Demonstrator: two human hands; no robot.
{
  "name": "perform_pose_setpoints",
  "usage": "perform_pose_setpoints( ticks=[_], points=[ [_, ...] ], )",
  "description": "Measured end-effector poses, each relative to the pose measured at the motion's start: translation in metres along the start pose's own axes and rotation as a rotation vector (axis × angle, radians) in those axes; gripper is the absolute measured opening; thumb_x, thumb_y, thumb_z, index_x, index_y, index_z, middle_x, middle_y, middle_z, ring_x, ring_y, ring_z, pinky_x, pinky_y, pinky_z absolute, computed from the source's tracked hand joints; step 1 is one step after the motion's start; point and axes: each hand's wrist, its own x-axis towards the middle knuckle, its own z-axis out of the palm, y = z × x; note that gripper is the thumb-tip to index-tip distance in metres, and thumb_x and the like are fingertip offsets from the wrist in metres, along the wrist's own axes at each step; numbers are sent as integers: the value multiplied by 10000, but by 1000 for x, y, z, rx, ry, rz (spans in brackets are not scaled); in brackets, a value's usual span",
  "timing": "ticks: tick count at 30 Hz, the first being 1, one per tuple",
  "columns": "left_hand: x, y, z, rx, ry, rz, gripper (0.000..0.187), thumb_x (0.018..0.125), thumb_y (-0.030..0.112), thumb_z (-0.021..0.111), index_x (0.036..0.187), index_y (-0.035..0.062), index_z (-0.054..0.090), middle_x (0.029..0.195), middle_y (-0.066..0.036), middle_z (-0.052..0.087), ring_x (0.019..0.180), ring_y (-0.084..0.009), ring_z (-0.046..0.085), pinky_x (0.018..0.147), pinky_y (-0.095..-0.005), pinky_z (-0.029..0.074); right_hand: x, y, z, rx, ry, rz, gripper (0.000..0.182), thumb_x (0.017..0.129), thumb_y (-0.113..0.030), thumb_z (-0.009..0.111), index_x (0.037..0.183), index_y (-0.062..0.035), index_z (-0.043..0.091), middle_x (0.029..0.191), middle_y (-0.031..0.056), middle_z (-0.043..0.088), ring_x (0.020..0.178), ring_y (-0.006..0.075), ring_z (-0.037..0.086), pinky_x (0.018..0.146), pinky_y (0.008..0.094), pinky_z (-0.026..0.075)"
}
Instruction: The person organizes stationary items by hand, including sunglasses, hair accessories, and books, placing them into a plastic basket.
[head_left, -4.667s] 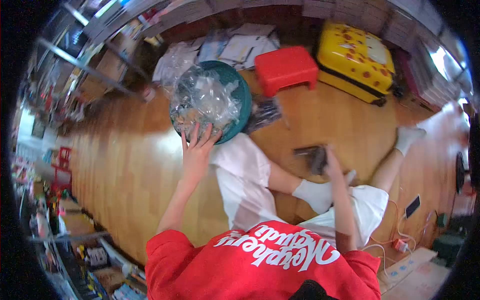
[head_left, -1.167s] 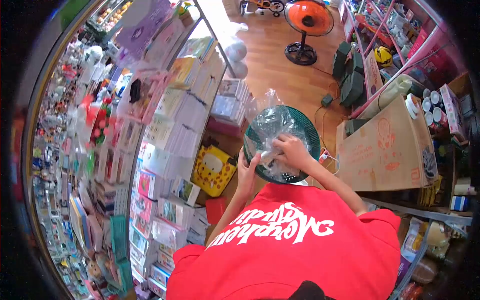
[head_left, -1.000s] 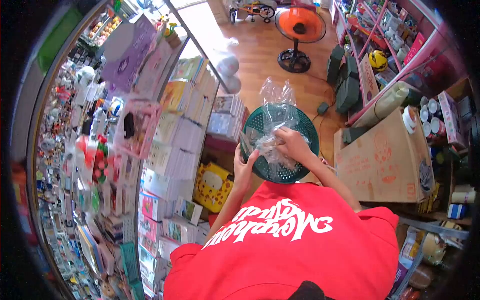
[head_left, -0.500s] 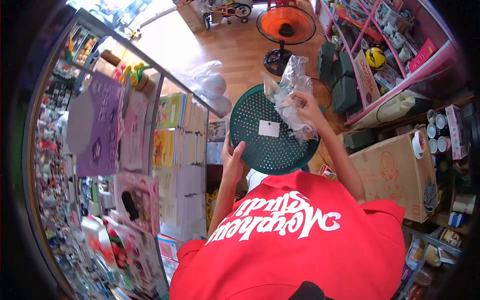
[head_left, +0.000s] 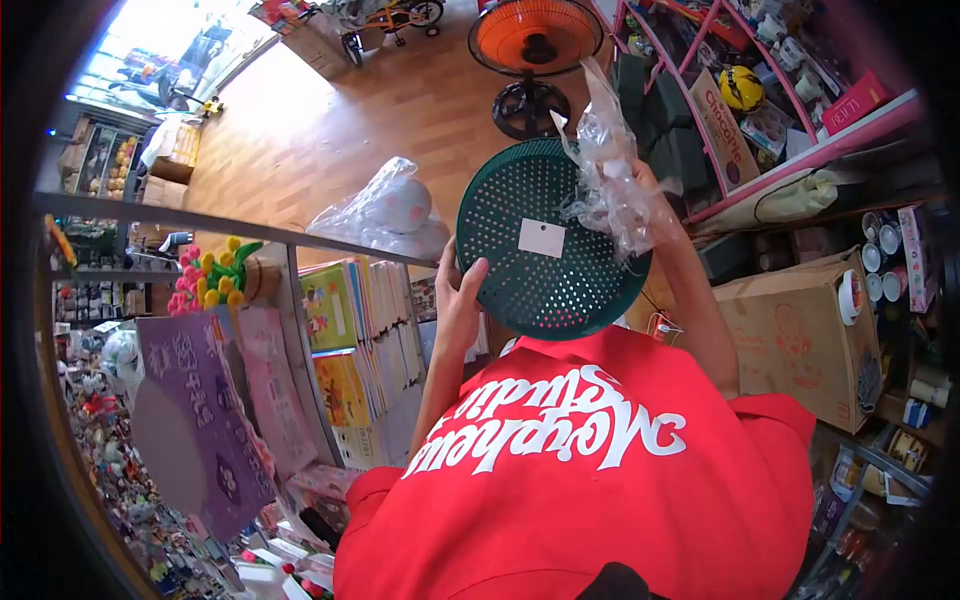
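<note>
1. Plastic [head_left: 607, 172] that had lain in the basket [head_left: 545, 295] a second before was up at its right side, leaving the card [head_left: 541, 238] uncovered; the view had swung too, bringing the fan [head_left: 537, 40] further left.
2. Nearest was the red shirt [head_left: 580, 500], with the basket just beyond its collar, held up in front of the chest and facing the camera.
3. The left hand [head_left: 462, 300] gripped the basket's left rim, thumb over the edge; the fingers behind were hidden. The basket looked light and fairly stiff, likely to tip if carried by one side only. The rim seemed the best hold, ideally at two opposite points.
4. The right hand [head_left: 655, 205] grasped the crumpled plastic, though folds hid some fingertips. It looked thin, soft and slippery, apt to snag or shed a loose piece; a gathered fistful at the middle would hold better than one corner.
5. Further out, a box [head_left: 795, 335] stood to the right and a clear bag of balls [head_left: 390, 205] to the left.
6. Beyond lay the fan and a bike [head_left: 395, 20].
</note>
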Motion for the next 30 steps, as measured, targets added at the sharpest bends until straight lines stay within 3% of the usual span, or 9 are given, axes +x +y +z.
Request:
perform_pose_setpoints(
  ticks=[5, 8, 11, 12, 14, 18, 25, 28, 30],
  points=[
    [58, 11, -2, -12, 37, 6, 523, 834, 124, 573, 1280, -29, 345, 1101, -94, 541, 968, -133, 543, 808, -247, 449, 56, -21, 11, 166, 54, 148, 268, 819, -149, 600, 1066, -66, 538, 794, 6, 581, 614, 115, 582, 523, 267, 512],
    [103, 15, -3, 50, 47, 71, 487, 830, 101, 568, 1254, -37, 372, 1108, -93, 535, 975, -130, 534, 828, -250, 435, 110, 3, 5, 5, 163, -125, 245, 834, -176, 568, 1055, -73, 538, 768, 12, 577, 580, 131, 579, 492, 280, 508],
    [151, 20, -5, 71, 76, 137, 468, 825, 81, 563, 1240, -38, 384, 1079, -82, 541, 965, -121, 528, 831, -246, 428, 158, -8, 9, 232, 253, -89, 197, 790, -60, 598, 985, -33, 581, 756, 2, 578, 599, 82, 558, 506, 234, 459],
    [166, 25, -5, 42, 78, 129, 465, 825, 81, 562, 1239, -38, 385, 1069, -79, 543, 960, -118, 528, 829, -245, 429, 176, -13, 0, 287, 98, -105, 179, 828, -117, 551, 990, -46, 579, 797, 7, 583, 638, 95, 570, 529, 263, 471],
    [198, 35, -6, 8, 87, 118, 460, 820, 57, 561, 1234, -37, 383, 1053, -76, 547, 946, -111, 531, 816, -243, 435, 209, -27, -16, 565, -153, 101, 220, 858, -156, 517, 1057, -66, 540, 792, 23, 568, 598, 126, 562, 491, 303, 489],
    [254, 53, -21, 276, 110, 239, 487, 806, 34, 584, 1239, -23, 369, 1044, -79, 563, 897, -112, 559, 766, -234, 458, 284, -91, -26, 577, -163, -44, 235, 833, -171, 535, 1043, -69, 553, 811, 51, 576, 647, 165, 568, 538, 332, 485],
    [304, 71, -42, -21, 316, 151, 481, 809, 34, 563, 1247, -14, 368, 1030, -90, 570, 887, -117, 573, 765, -238, 472, 380, -128, 23, 194, -147, -254, 262, 788, -198, 567, 1019, -75, 576, 844, 99, 590, 733, 233, 578, 621, 384, 479],
    [326, 69, -52, -74, 397, 194, 503, 810, 47, 560, 1263, -14, 352, 1024, -87, 569, 885, -116, 573, 744, -234, 479, 411, -112, 58, -214, -205, -308, 274, 768, -209, 581, 1009, -78, 586, 859, 119, 596, 770, 262, 582, 657, 406, 476],
    [341, 79, -61, -73, 444, 189, 514, 808, 50, 561, 1269, -17, 344, 1022, -86, 567, 879, -116, 575, 735, -232, 483, 433, -96, 79, -645, -317, -392, 282, 755, -217, 591, 1002, -80, 592, 868, 133, 600, 795, 282, 585, 681, 421, 475]
  ],
)
